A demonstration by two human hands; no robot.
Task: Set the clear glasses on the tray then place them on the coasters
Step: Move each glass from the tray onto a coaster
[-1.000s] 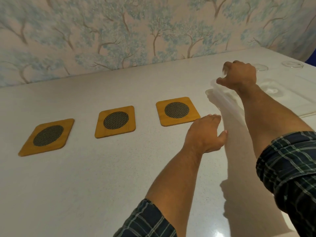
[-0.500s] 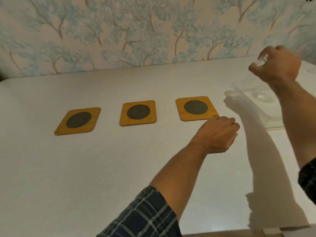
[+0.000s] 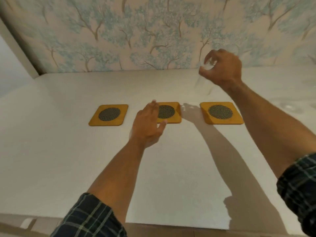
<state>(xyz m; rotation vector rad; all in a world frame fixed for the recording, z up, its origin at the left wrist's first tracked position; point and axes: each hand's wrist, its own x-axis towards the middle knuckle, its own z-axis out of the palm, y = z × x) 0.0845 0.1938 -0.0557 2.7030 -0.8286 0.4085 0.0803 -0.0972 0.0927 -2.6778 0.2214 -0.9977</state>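
Note:
Three square wooden coasters with dark mesh centres lie in a row on the white table: left (image 3: pixel 108 115), middle (image 3: pixel 169 112), right (image 3: pixel 220 112). My right hand (image 3: pixel 222 67) grips a clear glass (image 3: pixel 201 84) by its rim from above. The glass hangs in the air just behind the right coaster and slightly to its left; it is faint and blurred. My left hand (image 3: pixel 148 124) is flat with fingers spread, covering the left edge of the middle coaster. A clear tray (image 3: pixel 290 106) shows only as a blurred patch at the far right edge.
A wall with tree-pattern wallpaper (image 3: pixel 153 35) runs along the back of the table. The table's front edge (image 3: pixel 153 223) is close to me. My arms' shadows fall across the table between the middle and right coasters.
My right hand rose from the tray with the glass and carried it left toward the coasters. My left hand slid left from beside the right coaster onto the middle one.

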